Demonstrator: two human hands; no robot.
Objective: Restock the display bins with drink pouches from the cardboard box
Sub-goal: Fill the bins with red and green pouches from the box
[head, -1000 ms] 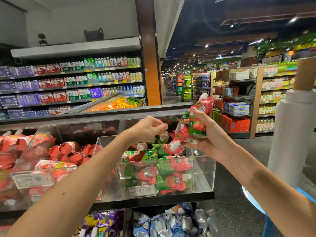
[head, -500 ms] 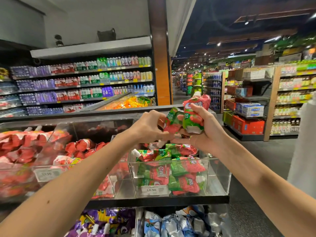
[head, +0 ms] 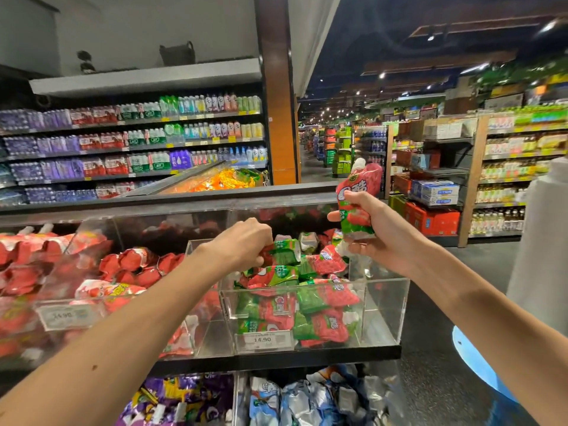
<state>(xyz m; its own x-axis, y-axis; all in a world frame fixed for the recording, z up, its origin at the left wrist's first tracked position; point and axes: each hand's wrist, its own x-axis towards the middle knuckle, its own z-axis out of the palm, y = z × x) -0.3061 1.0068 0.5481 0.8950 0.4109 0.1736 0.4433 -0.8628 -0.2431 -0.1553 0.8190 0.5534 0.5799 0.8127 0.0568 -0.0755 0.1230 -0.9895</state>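
Drink pouches (head: pixel 295 305) heaped about halfway up the clear acrylic bin (head: pixel 384 305), top pouch (head: pixel 284 252) pinched in curled left hand (head: pixel 242 244), upright pouch (head: pixel 356 204) gripped above by right hand (head: pixel 378 238); restocking seemingly midway, cardboard box out of view.

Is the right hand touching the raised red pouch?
Touching. The head view shows the right hand wrapped round the red pouch at its middle, thumb across the front.
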